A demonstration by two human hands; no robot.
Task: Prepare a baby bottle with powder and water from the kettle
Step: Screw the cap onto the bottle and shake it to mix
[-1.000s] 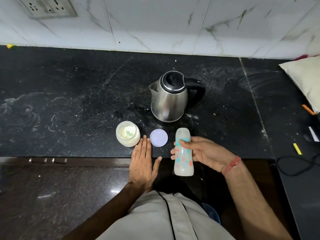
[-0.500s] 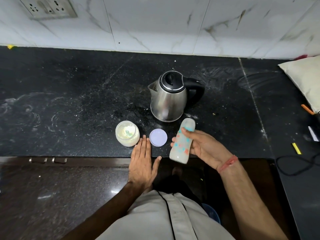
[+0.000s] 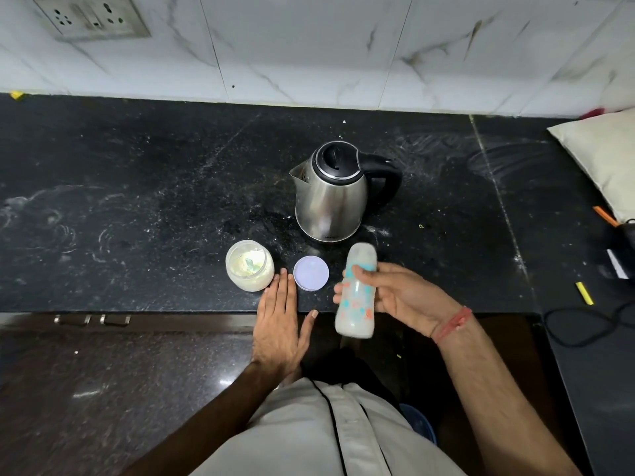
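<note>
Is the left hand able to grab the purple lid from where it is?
Probably yes. The left hand lies flat on the counter edge, fingertips right beside the purple lid, with nothing between them.

black stone counter (image 3: 137, 187) | white marble-tiled wall (image 3: 309, 46) | wall socket (image 3: 92, 15)

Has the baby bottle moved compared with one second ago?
Yes. The baby bottle, held in the right hand, has tilted: its top now leans right and sits closer to the kettle base than before.
</note>
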